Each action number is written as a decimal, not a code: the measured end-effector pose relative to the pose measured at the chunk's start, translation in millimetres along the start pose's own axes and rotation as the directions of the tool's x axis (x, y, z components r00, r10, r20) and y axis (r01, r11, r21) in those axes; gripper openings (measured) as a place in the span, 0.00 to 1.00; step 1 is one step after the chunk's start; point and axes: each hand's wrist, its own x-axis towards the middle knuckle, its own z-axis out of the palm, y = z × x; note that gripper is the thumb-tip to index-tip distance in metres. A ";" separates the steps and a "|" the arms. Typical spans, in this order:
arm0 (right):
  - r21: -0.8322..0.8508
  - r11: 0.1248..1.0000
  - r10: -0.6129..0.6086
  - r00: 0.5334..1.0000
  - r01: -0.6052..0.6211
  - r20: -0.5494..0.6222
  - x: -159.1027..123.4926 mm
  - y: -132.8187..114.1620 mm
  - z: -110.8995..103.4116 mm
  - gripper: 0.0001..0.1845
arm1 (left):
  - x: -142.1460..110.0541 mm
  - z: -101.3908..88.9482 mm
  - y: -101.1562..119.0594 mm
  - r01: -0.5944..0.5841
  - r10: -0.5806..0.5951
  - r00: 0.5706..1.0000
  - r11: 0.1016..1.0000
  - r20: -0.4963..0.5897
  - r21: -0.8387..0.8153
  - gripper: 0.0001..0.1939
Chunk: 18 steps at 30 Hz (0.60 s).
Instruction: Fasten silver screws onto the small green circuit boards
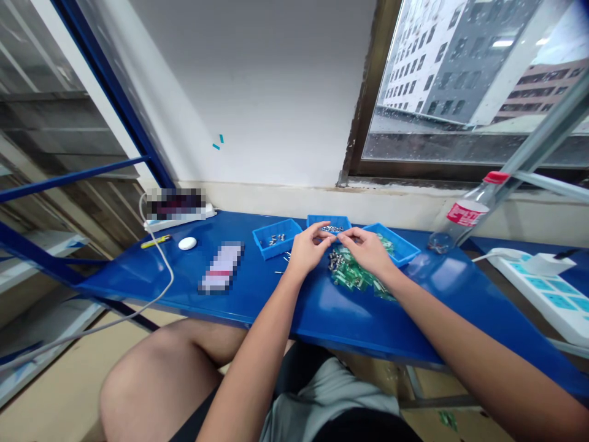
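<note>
Above the blue table, my left hand (309, 245) and my right hand (363, 247) meet at their fingertips. Both are pinched on something too small to make out. Just below them lies a pile of small green pieces (354, 274), with small metal parts (338, 261) at its left side. Behind my hands stands a blue bin (317, 218) holding silvery metal parts. Another blue bin (269, 248) to the left has a few metal pieces in it. On the right, a third blue bin (405, 250) contains more green pieces and is partly hidden by my right hand.
On the left of the blue table (257, 301) lie a phone (223, 267), a white round case (187, 244), a yellow cutter (156, 241) and a white cable (168, 264). A plastic bottle (464, 215) stands at the right, near a power strip (547, 288).
</note>
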 end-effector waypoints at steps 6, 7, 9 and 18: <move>-0.084 0.984 -0.143 0.981 0.155 0.133 -4.1 -9.5 3.0 0.17 | 2.8 -2.0 -0.6 0.068 -0.076 0.996 0.986 -0.047 -0.149 0.26; -0.083 0.983 -0.151 0.979 0.163 0.140 -4.8 -10.7 3.7 0.17 | 2.6 -1.8 -0.1 0.086 -0.092 0.995 0.984 -0.035 -0.154 0.25; -0.065 0.988 -0.134 0.984 0.142 0.116 -5.5 -11.0 4.8 0.16 | 1.8 -1.3 1.7 0.109 -0.109 0.994 0.985 0.001 -0.133 0.21; -0.065 0.991 -0.115 0.990 0.120 0.082 -6.3 -12.3 6.4 0.15 | 3.0 -2.8 1.3 0.103 -0.104 0.995 0.979 0.002 -0.179 0.15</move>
